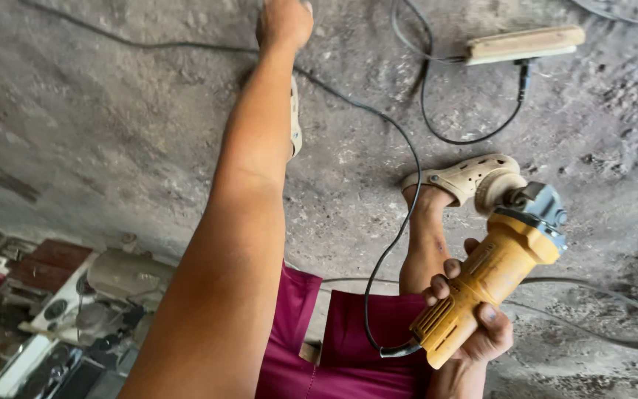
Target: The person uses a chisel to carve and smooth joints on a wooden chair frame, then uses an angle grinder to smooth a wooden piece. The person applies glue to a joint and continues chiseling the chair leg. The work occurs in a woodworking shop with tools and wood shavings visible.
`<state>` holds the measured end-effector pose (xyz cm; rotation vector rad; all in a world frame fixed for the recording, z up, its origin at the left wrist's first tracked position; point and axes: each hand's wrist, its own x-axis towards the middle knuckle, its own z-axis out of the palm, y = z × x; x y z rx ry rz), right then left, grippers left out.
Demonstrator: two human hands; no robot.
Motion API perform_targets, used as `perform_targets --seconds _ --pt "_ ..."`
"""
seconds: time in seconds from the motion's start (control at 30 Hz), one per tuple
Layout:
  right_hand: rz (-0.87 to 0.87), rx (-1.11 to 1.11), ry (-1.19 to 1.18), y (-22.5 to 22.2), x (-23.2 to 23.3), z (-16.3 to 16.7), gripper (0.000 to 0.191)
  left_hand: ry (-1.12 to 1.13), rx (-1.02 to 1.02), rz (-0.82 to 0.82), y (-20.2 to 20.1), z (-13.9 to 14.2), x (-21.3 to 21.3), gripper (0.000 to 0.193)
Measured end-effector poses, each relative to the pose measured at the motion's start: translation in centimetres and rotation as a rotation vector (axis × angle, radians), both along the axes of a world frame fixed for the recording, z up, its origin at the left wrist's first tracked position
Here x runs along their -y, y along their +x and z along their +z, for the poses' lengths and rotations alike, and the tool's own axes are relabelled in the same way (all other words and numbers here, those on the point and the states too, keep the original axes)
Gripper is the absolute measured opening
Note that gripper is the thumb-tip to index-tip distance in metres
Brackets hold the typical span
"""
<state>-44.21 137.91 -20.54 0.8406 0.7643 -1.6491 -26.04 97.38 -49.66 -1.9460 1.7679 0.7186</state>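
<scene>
A yellow angle grinder (pixel 492 277) is gripped in the right hand (pixel 474 325) at the near right, fingers closed round its ribbed plastic barrel. The grinder's head is grey cast metal, dusty, with a worn round disc (pixel 498 191) at the far end. A black cord (pixel 393 185) is seen leaving the grinder's rear and looping away across the floor toward the far left. The left arm is stretched far out; the left hand (pixel 284 22) is cut by the top edge, and whether it is open or closed cannot be told. The concrete floor (pixel 112 125) is rough, grey, pitted and stained. A beige perforated clog (pixel 463 177) is worn on the foot just beside the disc. Magenta fabric shorts (pixel 356 332) are noted near the bottom centre. At the far right a long cream-coloured power strip (pixel 526 44) lies flat, a black plug set in it. At the near left, blurred metal parts and boxes (pixel 46 310) are heaped; no labels can be made out.
</scene>
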Motion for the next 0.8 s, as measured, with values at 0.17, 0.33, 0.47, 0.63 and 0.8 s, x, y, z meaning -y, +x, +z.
perform_targets --seconds 0.17,0.33,0.47,0.63,0.8 --pt "-0.171 0.026 -0.196 1.3 2.2 0.1 0.079 1.072 -0.052 0.084 3.7 2.9 -11.1 0.1" --pt "-0.287 0.003 -0.183 2.2 3.0 3.3 0.079 1.856 -0.222 0.452 0.1 11.4 -26.7 0.124" --pt "-0.254 -0.113 -0.183 1.8 0.3 5.6 0.08 1.568 -0.767 0.784 -3.8 15.5 -30.2 0.085" --pt "-0.207 -0.092 0.001 -2.0 -10.9 13.3 0.079 0.857 -0.957 1.411 -1.5 15.6 -15.5 0.011" --pt "-0.107 -0.273 0.204 -7.3 -22.4 19.8 0.079 0.237 -0.731 1.252 8.6 20.4 6.6 0.024"
